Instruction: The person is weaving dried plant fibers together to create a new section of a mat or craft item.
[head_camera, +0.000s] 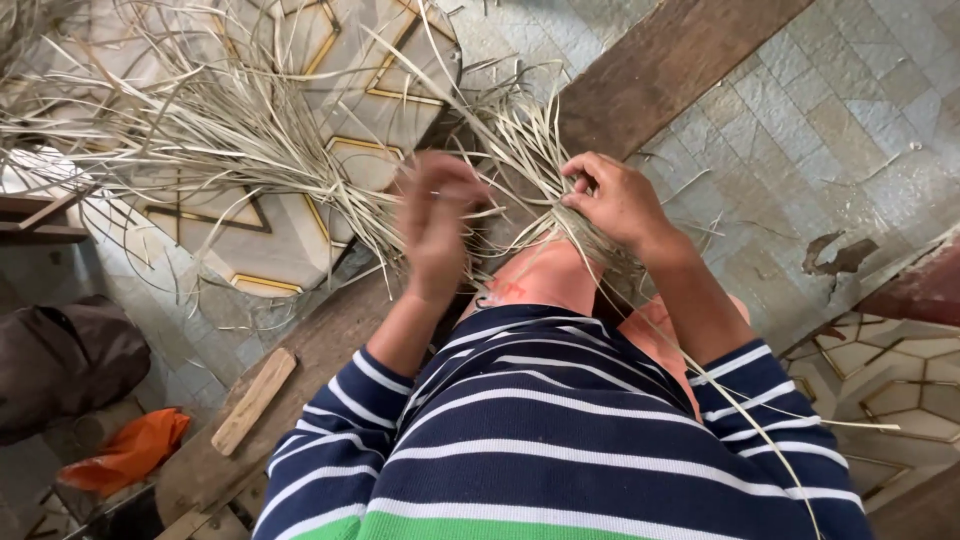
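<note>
A big bundle of pale dried reed strips spreads out to the left and narrows toward my lap. My right hand pinches a few strips where the bundle gathers above my knee. Blurred by motion, my left hand is among the strips just left of it, its fingers curled around some of them. Loose single strips trail down across my striped blue and white sleeves and to the right.
A long dark wooden plank runs diagonally under the strips. A small wooden block lies on it at lower left. Patterned floor tiles lie beneath, with an orange cloth and a dark bag at the left.
</note>
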